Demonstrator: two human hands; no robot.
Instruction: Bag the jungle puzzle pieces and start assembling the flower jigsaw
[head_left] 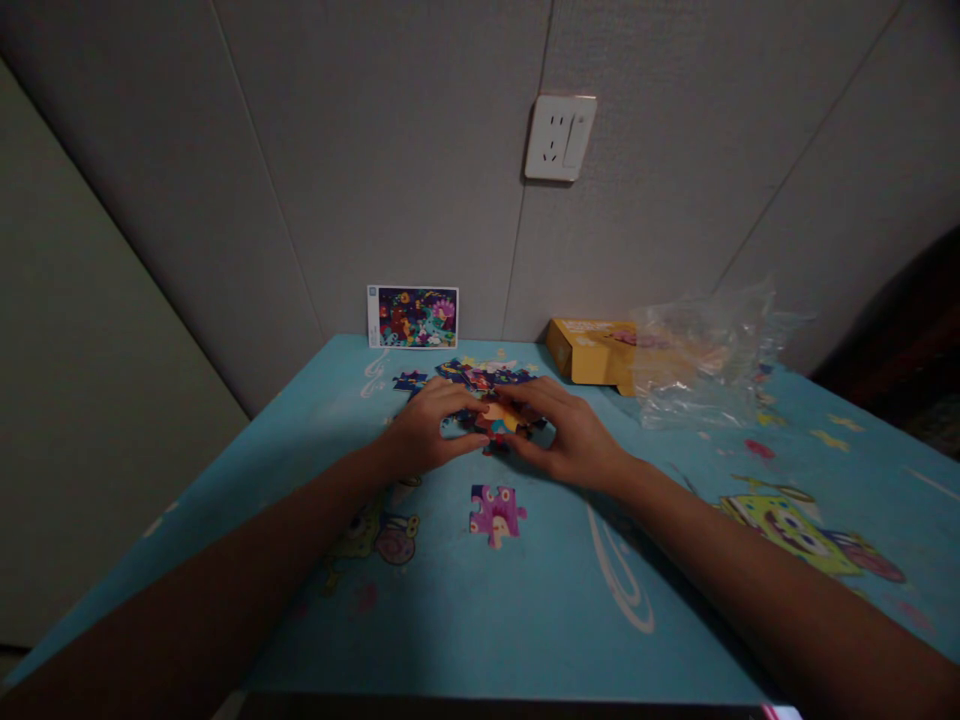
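Note:
A colourful jigsaw puzzle piece (501, 418), orange with some blue, is between my two hands above the table. My left hand (431, 428) pinches it from the left with thumb and fingers. From the right, the fingertips and thumb of my right hand (574, 432) close on it. Just behind the hands lies a heap of dark, many-coloured puzzle pieces (480, 374), partly covered by the fingers. One dark blue piece (409, 381) sits at the heap's left. Nearer to me, a single purple-pink piece (496, 514) with a drawn face lies flat by itself.
A picture card (417, 318) leans against the wall at the back. To the right, an open yellow box (592, 352) lies partly behind a crumpled clear plastic bag (697, 360). The table (480, 620) has a blue cartoon cover. A socket (560, 138) is on the wall.

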